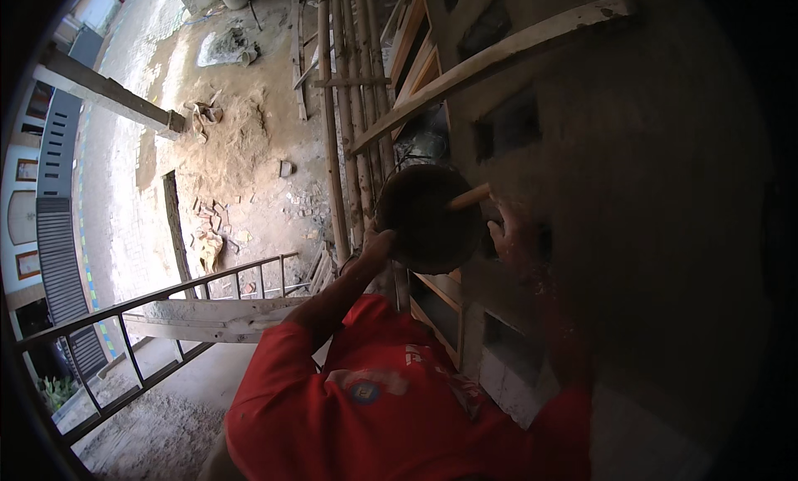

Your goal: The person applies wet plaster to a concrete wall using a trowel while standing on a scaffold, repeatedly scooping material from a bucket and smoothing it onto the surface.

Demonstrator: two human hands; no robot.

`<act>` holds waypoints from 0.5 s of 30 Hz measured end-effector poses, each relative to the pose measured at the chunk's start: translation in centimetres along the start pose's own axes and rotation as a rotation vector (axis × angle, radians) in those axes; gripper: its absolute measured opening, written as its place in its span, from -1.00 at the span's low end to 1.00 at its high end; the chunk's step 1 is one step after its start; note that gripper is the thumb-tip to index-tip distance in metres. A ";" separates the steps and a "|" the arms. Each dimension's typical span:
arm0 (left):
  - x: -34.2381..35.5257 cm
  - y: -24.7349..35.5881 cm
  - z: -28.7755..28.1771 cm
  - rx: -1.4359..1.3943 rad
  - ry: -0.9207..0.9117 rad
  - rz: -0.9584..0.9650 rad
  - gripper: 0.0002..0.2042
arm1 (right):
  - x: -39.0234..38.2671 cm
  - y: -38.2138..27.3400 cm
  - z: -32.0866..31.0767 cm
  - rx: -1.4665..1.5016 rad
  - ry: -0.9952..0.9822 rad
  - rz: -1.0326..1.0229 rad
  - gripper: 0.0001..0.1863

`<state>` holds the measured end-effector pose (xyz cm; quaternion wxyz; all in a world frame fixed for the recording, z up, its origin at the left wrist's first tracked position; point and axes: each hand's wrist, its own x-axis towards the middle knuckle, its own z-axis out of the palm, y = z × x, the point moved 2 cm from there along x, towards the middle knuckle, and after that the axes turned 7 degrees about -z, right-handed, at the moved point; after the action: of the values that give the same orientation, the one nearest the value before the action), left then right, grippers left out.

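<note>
A dark round bucket is in front of my chest, beside the grey wall. My left hand has its fingers closed on the bucket's left rim. Out of the bucket's right side sticks a light wooden handle; the tool's other end is lost in the dark inside. My right hand is just right of the bucket, close to the handle's end. Its thumb and fingers are apart, with nothing seen between them. Shadow hides part of this hand.
Several bamboo poles run up past the bucket. A wooden plank slants above it. The rough wall with square openings fills the right. A metal ladder-like frame lies left. Far below are sand and broken bricks.
</note>
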<state>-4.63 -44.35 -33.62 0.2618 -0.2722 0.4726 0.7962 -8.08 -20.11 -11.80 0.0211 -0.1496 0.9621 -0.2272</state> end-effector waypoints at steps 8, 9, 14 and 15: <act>2.4 0.2 -7.3 -0.175 0.106 0.067 -0.47 | 10.6 11.2 -0.2 0.717 0.199 0.408 -0.15; 1.9 1.2 -8.0 -0.220 0.116 0.093 -0.48 | 14.1 10.5 -1.8 0.605 0.189 0.513 -0.03; 1.0 2.1 -12.5 -0.270 0.243 0.206 -0.49 | 25.3 15.6 -5.1 0.875 0.509 0.571 0.25; 0.7 2.2 -13.2 -0.293 0.264 0.234 -0.50 | 26.9 15.1 -4.7 0.868 0.541 0.598 0.23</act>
<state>-4.18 -56.95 -38.05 0.0612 -0.3524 0.4104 0.8389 -38.50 -13.23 -13.57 -0.1024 0.2137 0.7527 -0.6142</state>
